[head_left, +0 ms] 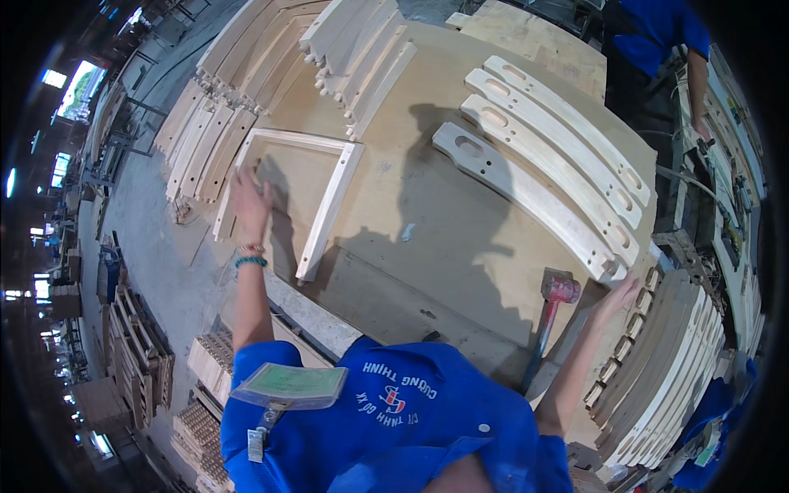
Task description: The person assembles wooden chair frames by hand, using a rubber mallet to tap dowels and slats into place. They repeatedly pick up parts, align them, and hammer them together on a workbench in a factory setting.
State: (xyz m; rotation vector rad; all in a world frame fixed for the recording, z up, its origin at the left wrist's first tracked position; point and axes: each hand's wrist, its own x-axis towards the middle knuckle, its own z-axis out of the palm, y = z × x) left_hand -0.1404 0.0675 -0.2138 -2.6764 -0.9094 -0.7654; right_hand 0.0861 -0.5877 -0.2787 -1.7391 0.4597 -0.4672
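Note:
My left hand [251, 203], fingers apart, is at the left leg of a three-sided pale wooden frame [331, 209] lying on the table. It overlaps that leg, but whether it touches the wood I cannot tell. Over on the right, my right hand [615, 301] has its fingers stretched out beside the near end of a curved wooden rail [530, 195] with an oval slot and small holes. Nothing shows gripped in either hand. A red-headed mallet [561, 288] lies just left of my right hand, its handle toward me.
Several similar slotted rails [567, 135] lie beyond the nearest one. Stacks of curved wooden pieces [263, 53] cover the far left of the table [378, 197]. More slotted pieces [670, 361] are stacked at right. Another person's arm [697, 86] is at the upper right.

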